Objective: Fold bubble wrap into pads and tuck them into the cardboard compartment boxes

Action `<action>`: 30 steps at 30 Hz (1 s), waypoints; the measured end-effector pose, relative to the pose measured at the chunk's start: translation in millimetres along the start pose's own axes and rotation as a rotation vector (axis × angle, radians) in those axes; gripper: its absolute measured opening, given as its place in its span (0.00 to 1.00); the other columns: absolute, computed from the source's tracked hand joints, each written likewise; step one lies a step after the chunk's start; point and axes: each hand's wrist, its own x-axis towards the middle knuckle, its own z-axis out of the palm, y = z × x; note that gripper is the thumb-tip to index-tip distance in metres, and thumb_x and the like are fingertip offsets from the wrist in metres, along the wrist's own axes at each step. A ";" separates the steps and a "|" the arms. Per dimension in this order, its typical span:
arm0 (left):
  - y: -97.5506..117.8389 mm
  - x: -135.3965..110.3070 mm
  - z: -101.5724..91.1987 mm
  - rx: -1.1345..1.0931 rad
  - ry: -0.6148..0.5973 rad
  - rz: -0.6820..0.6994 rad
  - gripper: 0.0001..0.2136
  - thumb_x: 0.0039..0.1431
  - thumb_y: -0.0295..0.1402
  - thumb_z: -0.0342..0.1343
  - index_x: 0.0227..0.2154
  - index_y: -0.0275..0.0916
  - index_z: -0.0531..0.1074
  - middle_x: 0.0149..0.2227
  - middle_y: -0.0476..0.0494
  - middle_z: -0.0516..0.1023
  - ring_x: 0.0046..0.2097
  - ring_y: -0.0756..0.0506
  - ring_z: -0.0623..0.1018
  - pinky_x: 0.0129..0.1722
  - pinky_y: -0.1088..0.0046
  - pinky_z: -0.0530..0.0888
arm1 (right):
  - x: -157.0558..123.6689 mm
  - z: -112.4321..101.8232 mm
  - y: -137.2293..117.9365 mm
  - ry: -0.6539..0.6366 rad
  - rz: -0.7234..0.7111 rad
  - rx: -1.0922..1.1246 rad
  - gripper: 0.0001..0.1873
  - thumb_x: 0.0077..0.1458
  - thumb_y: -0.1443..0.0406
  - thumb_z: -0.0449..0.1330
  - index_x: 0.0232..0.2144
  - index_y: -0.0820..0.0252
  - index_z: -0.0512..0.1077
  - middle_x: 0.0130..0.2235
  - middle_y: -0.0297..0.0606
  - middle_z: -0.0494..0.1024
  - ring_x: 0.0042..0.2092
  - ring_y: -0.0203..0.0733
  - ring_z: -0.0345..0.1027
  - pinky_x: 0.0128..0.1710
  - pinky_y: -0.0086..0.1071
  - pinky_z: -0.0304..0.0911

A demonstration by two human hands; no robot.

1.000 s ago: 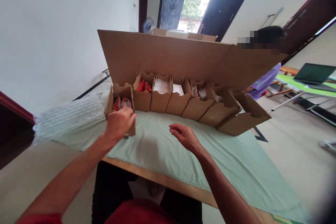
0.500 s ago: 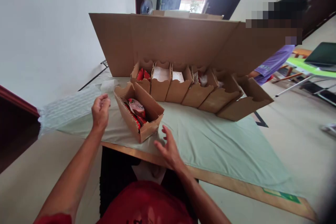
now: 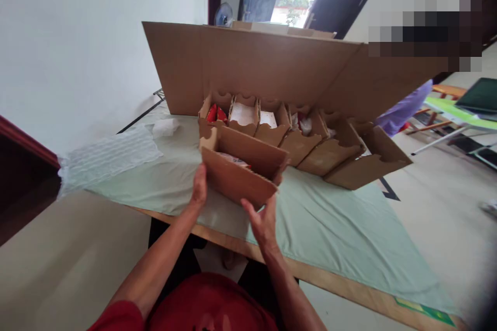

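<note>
**Q:** What do the two hands hold?

**A:** The left hand (image 3: 200, 187) grips the left end of a small cardboard box (image 3: 237, 182). The right hand (image 3: 264, 220) cups the lower right of its near wall, thumb and fingers spread upward against the board. Both hands hold the same box.

**Q:** Where does the box sit?

**A:** It is above the green cloth (image 3: 334, 227), near the front table edge (image 3: 349, 294) and just in front of the row of cardboard trays (image 3: 310, 142). Its far right corner is close to that row. It tips with the near wall toward the viewer. It cannot be told whether its base touches the cloth.

**Q:** What does it contain?

**A:** A packet (image 3: 233, 160) shows just above the near wall, pale with some red.

**Q:** And the surroundings?

**A:** A large cardboard flap (image 3: 264, 67) stands upright behind the trays. The leftmost tray shows red packets (image 3: 216, 113). A sheet of bubble wrap (image 3: 112, 155) lies on the left end of the table. At far right, another person's purple sleeve (image 3: 406, 108) shows behind the flap.
</note>
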 end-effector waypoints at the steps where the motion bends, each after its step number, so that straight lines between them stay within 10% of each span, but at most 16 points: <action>1: 0.6 2.1 14.5 0.037 0.003 0.017 0.32 0.69 0.55 0.35 0.63 0.39 0.67 0.68 0.39 0.67 0.70 0.40 0.63 0.71 0.57 0.58 | 15.9 -11.3 2.2 0.013 -0.001 -0.003 0.43 0.55 0.47 0.65 0.65 0.60 0.57 0.60 0.51 0.69 0.60 0.54 0.64 0.61 0.50 0.61; 6: 11.8 15.9 52.3 0.202 -0.036 0.101 0.23 0.72 0.43 0.38 0.58 0.41 0.72 0.63 0.40 0.74 0.66 0.43 0.71 0.66 0.63 0.67 | 71.8 -38.8 33.7 -0.044 0.074 -0.052 0.35 0.51 0.46 0.63 0.53 0.62 0.66 0.52 0.51 0.74 0.51 0.54 0.68 0.53 0.49 0.65; 11: 20.6 34.0 -8.6 0.475 0.065 0.139 0.19 0.67 0.36 0.47 0.55 0.38 0.74 0.60 0.36 0.75 0.64 0.41 0.71 0.67 0.58 0.65 | 54.5 -38.7 73.6 -0.114 0.143 -0.116 0.33 0.53 0.47 0.60 0.54 0.62 0.66 0.52 0.51 0.75 0.48 0.53 0.69 0.51 0.50 0.65; 16: 37.0 107.8 -77.3 0.794 0.248 0.096 0.19 0.59 0.29 0.55 0.53 0.38 0.76 0.68 0.32 0.64 0.70 0.31 0.61 0.69 0.45 0.57 | 39.9 -39.8 86.2 -0.084 0.109 -0.218 0.29 0.56 0.50 0.57 0.54 0.61 0.66 0.52 0.52 0.74 0.51 0.55 0.68 0.54 0.51 0.63; 24: 43.4 223.8 -81.0 1.179 0.265 0.063 0.23 0.58 0.31 0.59 0.57 0.34 0.72 0.73 0.25 0.50 0.74 0.27 0.47 0.68 0.38 0.49 | 48.8 -39.8 94.0 -0.077 0.132 -0.342 0.24 0.54 0.48 0.57 0.45 0.57 0.67 0.42 0.45 0.75 0.42 0.52 0.68 0.43 0.45 0.65; 30: 47.2 215.7 -116.7 1.217 0.371 0.116 0.26 0.64 0.29 0.48 0.64 0.28 0.63 0.66 0.26 0.66 0.72 0.37 0.58 0.69 0.55 0.56 | 47.9 -41.7 93.4 -0.099 0.142 -0.381 0.24 0.54 0.49 0.57 0.46 0.57 0.66 0.44 0.47 0.75 0.44 0.54 0.68 0.44 0.45 0.64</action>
